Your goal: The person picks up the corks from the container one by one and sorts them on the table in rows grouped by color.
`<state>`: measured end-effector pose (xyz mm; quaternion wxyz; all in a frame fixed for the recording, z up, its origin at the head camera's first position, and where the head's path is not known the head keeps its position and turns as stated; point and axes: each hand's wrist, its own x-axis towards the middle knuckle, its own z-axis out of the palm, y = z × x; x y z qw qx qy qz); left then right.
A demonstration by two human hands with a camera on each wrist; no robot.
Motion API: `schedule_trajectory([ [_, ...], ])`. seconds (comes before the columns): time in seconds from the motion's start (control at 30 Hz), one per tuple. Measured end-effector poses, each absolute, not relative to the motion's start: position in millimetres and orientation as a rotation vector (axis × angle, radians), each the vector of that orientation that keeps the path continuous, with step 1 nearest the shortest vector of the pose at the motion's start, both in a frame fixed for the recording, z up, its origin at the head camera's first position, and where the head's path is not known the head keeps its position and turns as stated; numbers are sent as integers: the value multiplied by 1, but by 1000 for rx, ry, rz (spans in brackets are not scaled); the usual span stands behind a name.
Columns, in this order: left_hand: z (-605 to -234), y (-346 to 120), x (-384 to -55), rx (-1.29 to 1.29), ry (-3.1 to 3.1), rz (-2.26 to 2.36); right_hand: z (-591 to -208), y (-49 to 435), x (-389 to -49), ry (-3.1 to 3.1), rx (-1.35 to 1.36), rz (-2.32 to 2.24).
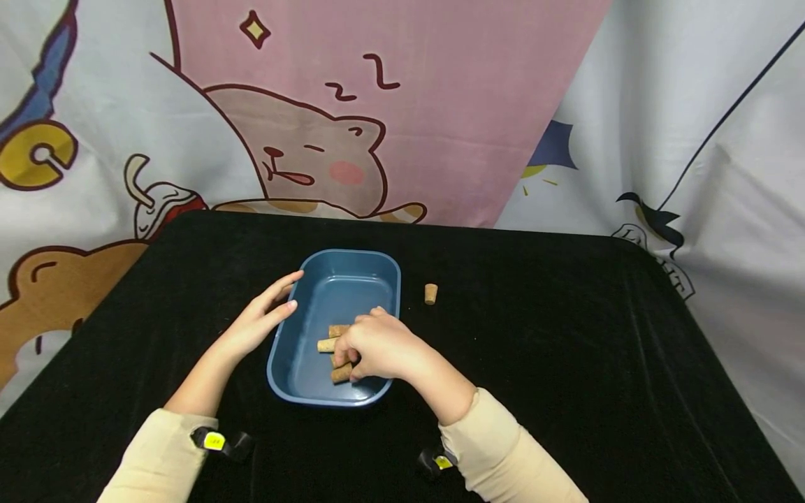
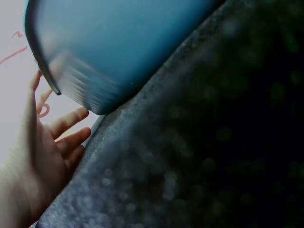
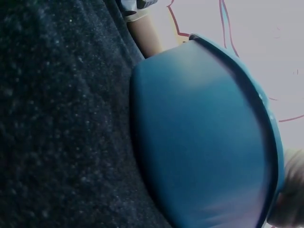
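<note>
Head: 1 tray [image 1: 339, 297] w/ 4 vis corks [image 1: 326, 346], 1 outside; L hand [image 1: 258, 320] spread, R hand [image 1: 381, 346] grip unclear.

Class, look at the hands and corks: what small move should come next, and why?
Probably the right hand should firmly pinch the cork by its thumb, since its curled fingers already reach the corks inside the blue tray, while the left hand touches the rim.
</note>
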<state>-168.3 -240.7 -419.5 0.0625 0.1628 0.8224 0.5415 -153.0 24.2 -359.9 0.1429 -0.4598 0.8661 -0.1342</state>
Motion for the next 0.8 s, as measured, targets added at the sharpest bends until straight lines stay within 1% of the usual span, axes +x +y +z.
schedule_trajectory([
  [0.5,-419,-240,-167,463,2498,1629,-360,24,-152,2518,-1314,-339],
  [0.8,-419,-241,-168,465,2497,1620,-358,26,-154,2503,-1368,-412],
])
